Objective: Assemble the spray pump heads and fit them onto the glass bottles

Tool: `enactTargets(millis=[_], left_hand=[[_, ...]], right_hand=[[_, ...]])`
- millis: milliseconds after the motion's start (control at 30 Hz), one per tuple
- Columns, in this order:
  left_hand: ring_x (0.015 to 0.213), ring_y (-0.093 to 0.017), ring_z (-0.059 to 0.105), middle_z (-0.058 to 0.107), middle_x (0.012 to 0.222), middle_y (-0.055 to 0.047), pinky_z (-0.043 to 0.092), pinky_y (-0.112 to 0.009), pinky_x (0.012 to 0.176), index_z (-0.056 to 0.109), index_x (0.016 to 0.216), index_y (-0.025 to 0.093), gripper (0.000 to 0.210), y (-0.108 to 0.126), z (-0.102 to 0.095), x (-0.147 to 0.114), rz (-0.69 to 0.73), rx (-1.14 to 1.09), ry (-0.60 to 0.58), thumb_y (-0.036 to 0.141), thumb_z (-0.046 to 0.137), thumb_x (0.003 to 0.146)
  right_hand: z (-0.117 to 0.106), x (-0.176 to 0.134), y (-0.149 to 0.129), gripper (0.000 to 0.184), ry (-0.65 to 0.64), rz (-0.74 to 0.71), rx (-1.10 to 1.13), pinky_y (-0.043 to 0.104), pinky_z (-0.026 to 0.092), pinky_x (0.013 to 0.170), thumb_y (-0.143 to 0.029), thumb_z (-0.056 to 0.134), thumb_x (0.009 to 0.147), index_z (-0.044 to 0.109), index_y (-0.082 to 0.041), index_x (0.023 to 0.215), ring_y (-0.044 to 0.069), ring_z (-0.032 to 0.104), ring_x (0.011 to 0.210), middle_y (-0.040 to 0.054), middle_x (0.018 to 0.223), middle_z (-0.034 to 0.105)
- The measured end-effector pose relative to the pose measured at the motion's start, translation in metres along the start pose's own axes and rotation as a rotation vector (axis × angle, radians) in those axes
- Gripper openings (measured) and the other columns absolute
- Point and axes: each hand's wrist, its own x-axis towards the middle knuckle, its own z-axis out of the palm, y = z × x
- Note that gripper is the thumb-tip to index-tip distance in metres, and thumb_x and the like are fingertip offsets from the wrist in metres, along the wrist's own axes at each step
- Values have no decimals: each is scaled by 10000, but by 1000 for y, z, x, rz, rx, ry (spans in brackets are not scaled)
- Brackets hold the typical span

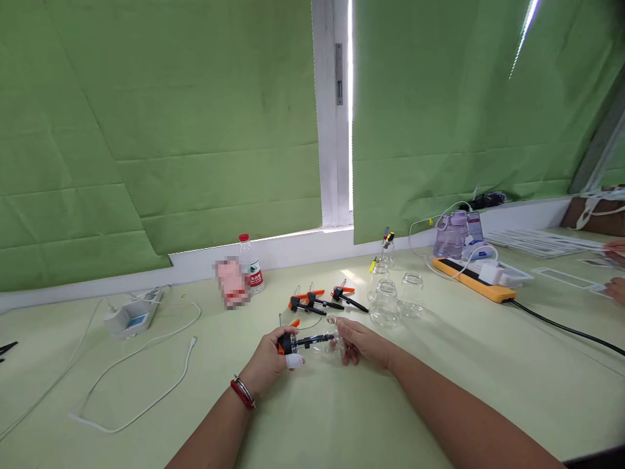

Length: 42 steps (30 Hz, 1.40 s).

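Note:
My left hand (pixel 267 357), with white tape on a finger, is closed around a black and orange pump head (pixel 284 343) at the neck of a clear glass bottle (pixel 322 345). The pump's black stem lies inside the bottle, which is tilted on its side above the table. My right hand (pixel 359 340) grips the wide base end of that bottle. Just beyond my hands lie several similar parts, among them a black and orange pump head (pixel 349 298) with a thin metal spout. More glass bottles, including one nearby (pixel 385 305), stand to the right.
A red-capped water bottle (pixel 252 266) stands at the back beside a blurred pink item (pixel 232 281). White cables and a white power strip (pixel 134 314) lie left. An orange power strip (pixel 473 280) and a purple bottle (pixel 452 234) are right. Another person's hands (pixel 616 288) show at the right edge.

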Motion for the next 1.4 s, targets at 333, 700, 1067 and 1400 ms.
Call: enactTargets(millis=[333, 700, 1067, 1400], left_hand=[[605, -104, 482, 504, 745, 32, 430, -240, 526, 560, 998, 156, 560, 2, 0, 0, 0, -13, -6, 213, 803, 497], [600, -89, 452, 490, 784, 25, 420, -225, 520, 577, 1015, 145, 572, 0, 3, -1, -12, 39, 9, 164, 790, 485], [612, -97, 465, 501, 762, 25, 421, -217, 513, 576, 1000, 154, 581, 3, 4, -4, -11, 18, -3, 194, 816, 473], [618, -95, 477, 526, 849, -2, 427, -226, 520, 580, 999, 153, 590, 3, 4, -3, -6, 2, -9, 211, 821, 463]], right_hand=[[-5, -3, 0, 733, -54, -182, 49, 275, 453, 702, -415, 664, 769, 291, -365, 1398, 134, 531, 871, 80, 1303, 389], [3, 2, 2, 632, 76, -21, 58, 216, 395, 477, -627, 480, 806, 445, -192, 1263, 89, 541, 505, 25, 808, 615], [4, 1, 0, 645, 80, -34, 21, 221, 394, 481, -663, 412, 818, 480, -187, 1247, 120, 557, 597, 67, 881, 626], [1, -2, -2, 738, -16, -196, 100, 271, 437, 666, -505, 646, 750, 326, -278, 1374, 175, 527, 917, 97, 1195, 446]])
